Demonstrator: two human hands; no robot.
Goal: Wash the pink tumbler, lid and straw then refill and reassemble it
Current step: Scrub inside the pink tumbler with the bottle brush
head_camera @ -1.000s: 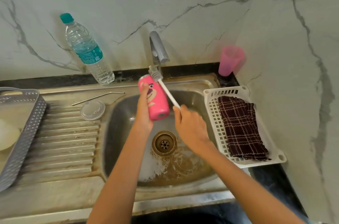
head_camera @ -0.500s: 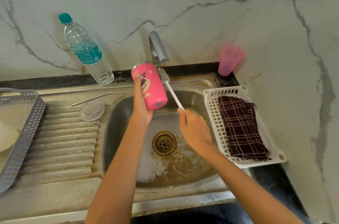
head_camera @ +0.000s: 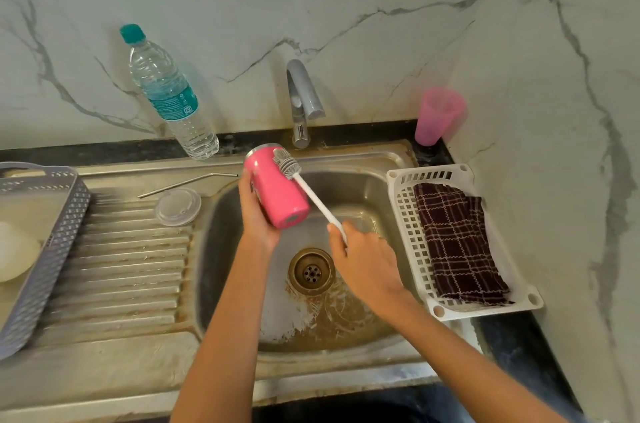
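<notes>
My left hand (head_camera: 256,215) grips the pink tumbler (head_camera: 275,189) over the sink basin (head_camera: 360,187), tilted with its open rim toward the tap and its base toward me. My right hand (head_camera: 363,260) holds the white handle of a bottle brush (head_camera: 311,194). The brush's grey bristle head lies against the tumbler's outer side near the rim. The clear round lid (head_camera: 178,206) lies flat on the draining board, and the metal straw (head_camera: 188,183) lies just behind it.
A water bottle (head_camera: 166,93) with a teal cap stands behind the draining board. The grey tap (head_camera: 303,100) is off. A pink cup (head_camera: 437,116) stands at the back right. A white basket (head_camera: 408,228) holds a checked cloth. A grey tray (head_camera: 45,249) sits far left.
The tumbler has turned in my left hand so its printed face no longer shows. The brush head moved from beside the rim onto the tumbler's outer side.
</notes>
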